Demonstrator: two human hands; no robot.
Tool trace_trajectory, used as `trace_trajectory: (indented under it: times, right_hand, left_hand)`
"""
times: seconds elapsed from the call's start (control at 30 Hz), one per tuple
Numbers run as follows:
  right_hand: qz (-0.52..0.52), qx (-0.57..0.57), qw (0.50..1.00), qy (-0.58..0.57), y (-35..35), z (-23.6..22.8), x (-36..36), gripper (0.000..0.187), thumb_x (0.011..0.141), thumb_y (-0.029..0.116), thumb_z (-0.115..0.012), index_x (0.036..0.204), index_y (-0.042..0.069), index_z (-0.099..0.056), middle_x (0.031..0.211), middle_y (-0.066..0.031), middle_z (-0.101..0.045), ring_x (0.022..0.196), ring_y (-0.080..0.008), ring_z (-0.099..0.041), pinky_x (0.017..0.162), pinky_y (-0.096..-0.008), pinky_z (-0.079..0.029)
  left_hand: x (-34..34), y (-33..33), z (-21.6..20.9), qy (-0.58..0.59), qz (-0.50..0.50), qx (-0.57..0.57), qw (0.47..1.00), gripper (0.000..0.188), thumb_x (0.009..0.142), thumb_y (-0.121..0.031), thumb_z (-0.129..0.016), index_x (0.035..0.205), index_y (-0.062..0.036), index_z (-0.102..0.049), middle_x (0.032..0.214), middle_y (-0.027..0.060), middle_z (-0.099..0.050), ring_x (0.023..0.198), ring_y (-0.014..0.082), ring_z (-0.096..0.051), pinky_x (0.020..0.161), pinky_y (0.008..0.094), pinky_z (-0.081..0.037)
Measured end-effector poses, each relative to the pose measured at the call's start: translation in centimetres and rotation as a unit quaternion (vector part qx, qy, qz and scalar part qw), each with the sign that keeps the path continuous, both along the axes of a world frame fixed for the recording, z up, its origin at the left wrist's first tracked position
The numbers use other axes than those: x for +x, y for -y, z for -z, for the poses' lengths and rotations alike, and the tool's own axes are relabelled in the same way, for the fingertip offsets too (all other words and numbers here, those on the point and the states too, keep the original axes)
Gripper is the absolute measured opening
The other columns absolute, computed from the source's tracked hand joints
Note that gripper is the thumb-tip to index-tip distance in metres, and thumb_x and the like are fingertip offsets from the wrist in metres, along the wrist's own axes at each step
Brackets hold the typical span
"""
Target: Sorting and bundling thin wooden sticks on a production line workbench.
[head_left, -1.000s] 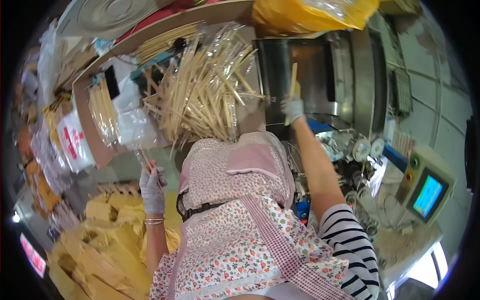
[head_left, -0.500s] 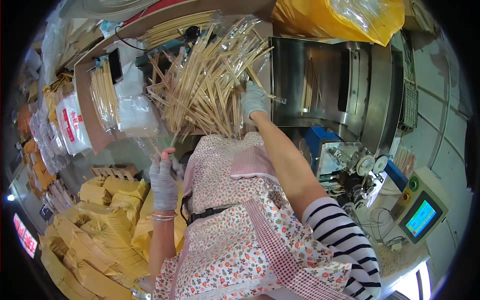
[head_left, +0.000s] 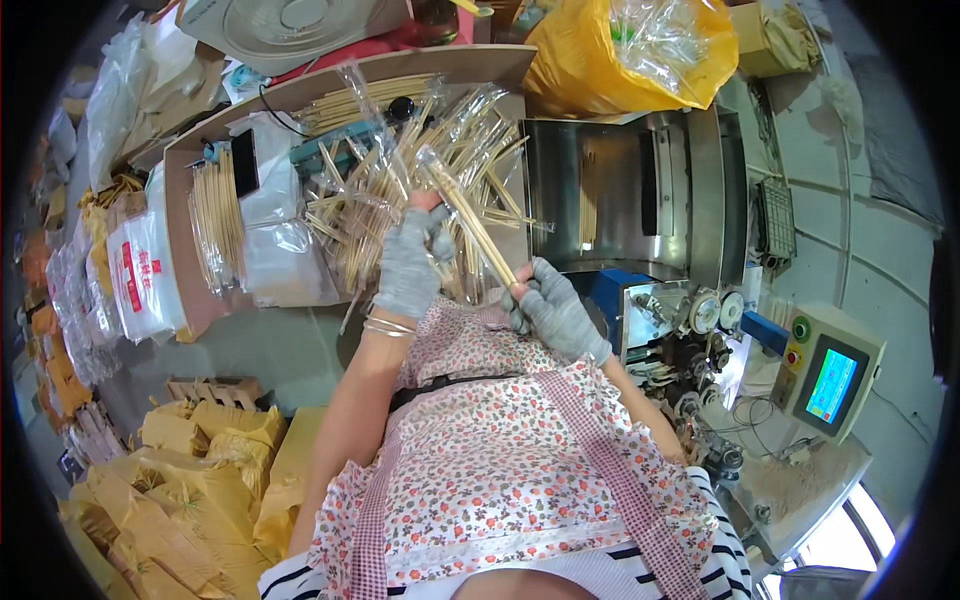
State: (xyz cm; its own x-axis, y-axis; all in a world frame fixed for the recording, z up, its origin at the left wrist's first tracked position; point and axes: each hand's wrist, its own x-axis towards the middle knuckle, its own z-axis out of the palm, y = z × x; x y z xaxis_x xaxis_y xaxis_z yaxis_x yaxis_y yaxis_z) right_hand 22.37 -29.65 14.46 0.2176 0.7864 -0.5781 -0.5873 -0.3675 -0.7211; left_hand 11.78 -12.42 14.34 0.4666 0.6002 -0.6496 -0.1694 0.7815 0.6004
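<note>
holding wooden sticks (head_left: 468, 218) in right hand (head_left: 556, 308), pinched at the lower end
slanting up-left from there, near to closed left hand (head_left: 408, 258), gripping there a clear sleeve (head_left: 378, 130)

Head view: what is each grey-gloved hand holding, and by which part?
The right hand grips slender pale wooden sticks in clear plastic by their lower end. The left hand appears to pinch a long clear plastic sleeve near its lower end.

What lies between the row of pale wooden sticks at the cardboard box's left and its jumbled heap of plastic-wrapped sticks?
In the head view, translucent plastic bags lie between row and heap, with a flat black rectangular object beside the row's upper end.
</note>
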Motion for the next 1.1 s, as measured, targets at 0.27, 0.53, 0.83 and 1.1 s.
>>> trace_trajectory:
  times: [0.27, 0.53, 0.83, 1.1]
  right_hand:
    - [-0.001, -0.04, 0.999, 0.021, -0.3, -2.9, -2.8, 0.013, 0.092, 0.015, -0.048, 0.096, 0.003, -0.049, 0.075, -0.0052, -0.059, 0.058, -0.0088, -0.055, 0.05, -0.0205, -0.044]
    - [-0.151, -0.012, 0.983, 0.101, -0.8, -5.5, -2.5, 0.024, 0.092, 0.02, -0.047, 0.087, 0.0, -0.058, 0.07, -0.0014, -0.057, 0.061, -0.0063, -0.05, 0.057, -0.02, -0.041]
    - [-0.065, 0.091, 0.993, 0.024, -7.8, -6.3, -4.4, 0.026, 0.092, 0.024, -0.048, 0.081, 0.002, -0.057, 0.063, 0.0018, -0.053, 0.054, -0.0046, -0.044, 0.05, -0.0194, -0.036]
    - [-0.113, 0.039, 0.993, 0.003, -6.2, -7.4, -3.8, 0.025, 0.092, 0.027, -0.049, 0.082, 0.005, -0.054, 0.058, 0.0029, -0.046, 0.045, -0.0049, -0.039, 0.04, -0.0178, -0.03]
  left_hand:
    - [0.2, -1.3, -2.8, 0.021, 0.03, 0.106, 0.994, 0.017, 0.087, -0.022, -0.06, 0.076, -0.0097, -0.059, 0.058, -0.004, -0.05, 0.047, 0.0056, -0.043, 0.043, 0.0203, -0.033]
    - [-0.1, -4.6, -3.3, -0.069, 0.013, 0.258, 0.964, 0.025, 0.091, -0.033, -0.052, 0.079, -0.0111, -0.056, 0.062, -0.0054, -0.05, 0.051, 0.003, -0.042, 0.044, 0.0184, -0.032]
    - [-0.3, -1.8, -3.7, -0.11, 0.059, 0.273, 0.954, 0.023, 0.092, -0.029, -0.048, 0.083, -0.009, -0.053, 0.064, -0.0017, -0.05, 0.049, 0.0053, -0.044, 0.042, 0.0197, -0.034]
    - [-5.3, -14.3, -1.6, -0.019, -0.009, 0.375, 0.927, 0.022, 0.087, -0.03, -0.054, 0.084, -0.0089, -0.053, 0.078, 0.0056, -0.057, 0.067, 0.0134, -0.057, 0.061, 0.0272, -0.05]
